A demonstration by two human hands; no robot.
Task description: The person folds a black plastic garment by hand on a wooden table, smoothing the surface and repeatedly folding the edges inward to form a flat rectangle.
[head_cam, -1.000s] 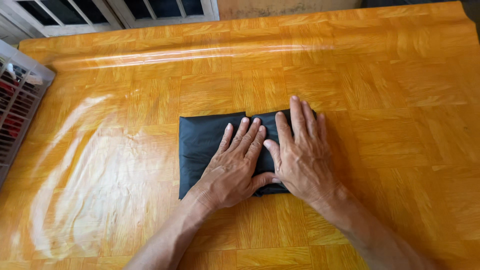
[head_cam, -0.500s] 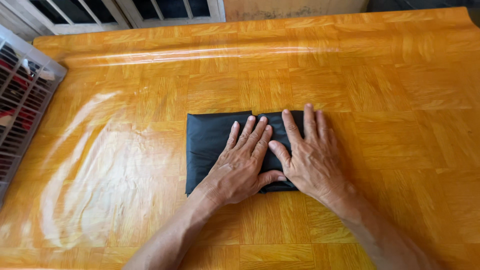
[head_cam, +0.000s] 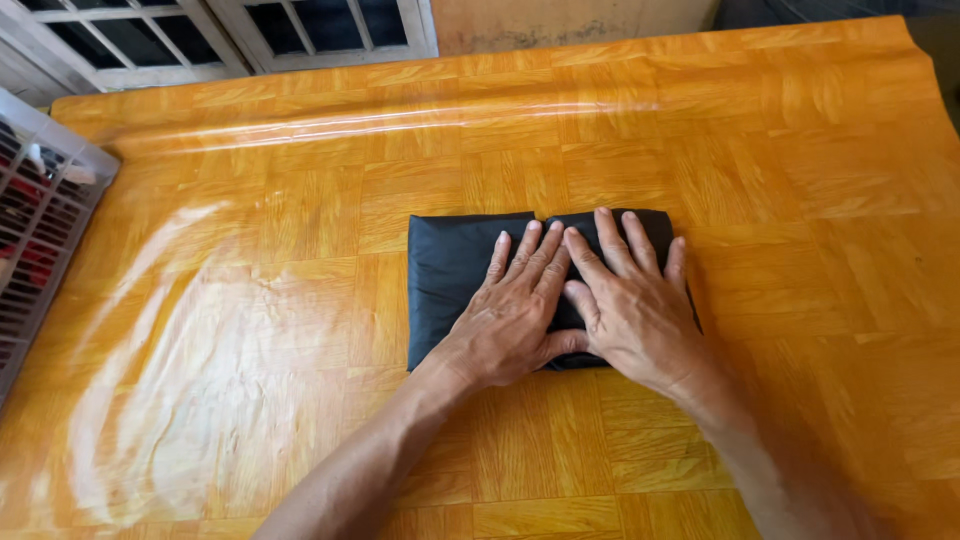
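Both hands flat on folded black cloth (head_cam: 450, 275), mid-worktop.

Left hand (head_cam: 510, 315) and right hand (head_cam: 630, 310) lie side by side, palms down, fingers (head_cam: 620, 240) spread open, gripping nothing, pressing the cloth's right part. Cloth is a neat rectangle, a bit nearer the far edge than the near one. Step looks like smoothing/flattening a finished fold; next move likely calls for even downward pressure, or a grip on one edge without undoing the layers. Worktop (head_cam: 250, 330) is glossy orange wood-pattern sheet with glare. Grey slatted basket (head_cam: 40, 230) at left edge; window frames (head_cam: 230, 30) and wall beyond far edge.
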